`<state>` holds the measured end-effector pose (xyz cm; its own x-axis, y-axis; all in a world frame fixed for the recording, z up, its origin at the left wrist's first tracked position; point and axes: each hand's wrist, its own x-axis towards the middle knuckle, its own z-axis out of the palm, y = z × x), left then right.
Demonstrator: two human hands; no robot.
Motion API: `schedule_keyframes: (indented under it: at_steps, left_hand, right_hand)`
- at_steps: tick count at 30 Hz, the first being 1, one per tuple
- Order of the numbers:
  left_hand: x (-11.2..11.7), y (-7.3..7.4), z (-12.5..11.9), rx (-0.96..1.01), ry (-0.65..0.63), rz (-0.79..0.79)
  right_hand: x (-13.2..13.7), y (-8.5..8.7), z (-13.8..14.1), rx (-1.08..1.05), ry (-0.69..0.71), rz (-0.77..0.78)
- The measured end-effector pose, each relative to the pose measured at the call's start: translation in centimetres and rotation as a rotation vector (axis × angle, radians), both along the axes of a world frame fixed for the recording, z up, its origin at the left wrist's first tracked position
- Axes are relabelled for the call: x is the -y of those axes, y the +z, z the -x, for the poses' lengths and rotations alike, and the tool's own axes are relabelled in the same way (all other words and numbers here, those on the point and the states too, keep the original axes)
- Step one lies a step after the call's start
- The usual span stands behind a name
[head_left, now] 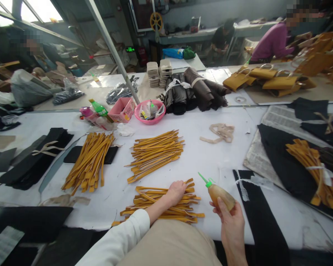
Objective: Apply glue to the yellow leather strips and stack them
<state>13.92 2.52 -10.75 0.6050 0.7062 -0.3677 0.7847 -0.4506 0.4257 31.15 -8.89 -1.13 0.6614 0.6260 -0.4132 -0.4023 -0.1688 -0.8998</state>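
My left hand [176, 193] reaches down onto the near pile of mustard-yellow leather straps [144, 202], its fingers closed at the right end of a strap near the top. Held in my right hand [233, 221] is a squeeze glue bottle [221, 196], amber and translucent, with a green nozzle pointing up and left. The bottle is to the right of the pile, apart from the straps. Beyond my left hand lies a second strap pile [157, 152], and a third, looser strap heap [90, 160] rests to the left, partly over a black piece.
A black strip [262, 214] lies right of the bottle. Farther right is a tied strap bundle [316, 170] on black sheets. A pink basin [150, 117], pink box [123, 110] and dark rolls [199, 88] stand at the back. Co-workers sit beyond, near mustard bags [280, 82].
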Motion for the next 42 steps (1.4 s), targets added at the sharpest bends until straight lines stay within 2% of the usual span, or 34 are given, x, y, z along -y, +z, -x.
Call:
schedule_keyframes:
  at_steps: [2, 5, 9, 12, 17, 20, 23, 28, 34, 42]
  left_hand:
    - [-0.1, 0.5, 0.2, 0.014, -0.004, 0.003]
    - [0.1, 2.2, 1.2, 0.044, 0.035, -0.012]
    - [0.4, 5.7, 3.3, 0.116, 0.150, -0.112]
    - [0.5, 8.6, 4.7, 0.291, 0.256, -0.155]
    - [1.1, 13.1, 6.4, 0.535, 0.370, -0.047]
    - [1.8, 14.6, 7.2, 0.586, 0.419, 0.034]
    - [2.6, 14.3, 7.5, 0.604, 0.522, 0.082]
    - [3.5, 11.9, 7.2, 0.668, 0.728, 0.100]
    - [3.6, 11.6, 6.6, 0.669, 0.752, 0.084]
    - [3.8, 11.3, 6.3, 0.788, 0.753, 0.146]
  right_hand:
    - [-0.2, 0.3, 0.1, -0.002, 0.003, -0.012]
    - [-0.2, 0.8, 0.0, -0.004, 0.001, -0.030]
    - [-0.1, 1.3, -0.3, -0.037, 0.000, -0.048]
    - [-0.4, 1.4, -0.2, -0.070, 0.019, -0.067]
    - [-1.1, 2.0, 1.0, -0.107, 0.075, -0.093]
    - [-1.3, 2.6, 1.9, -0.107, 0.108, -0.090]
    - [-1.4, 3.1, 2.7, -0.108, 0.131, -0.081]
    - [-1.4, 3.5, 3.6, -0.109, 0.178, -0.081]
    - [-1.0, 3.9, 4.4, -0.107, 0.217, -0.086]
    - [-0.5, 4.0, 4.5, -0.092, 0.245, -0.106]
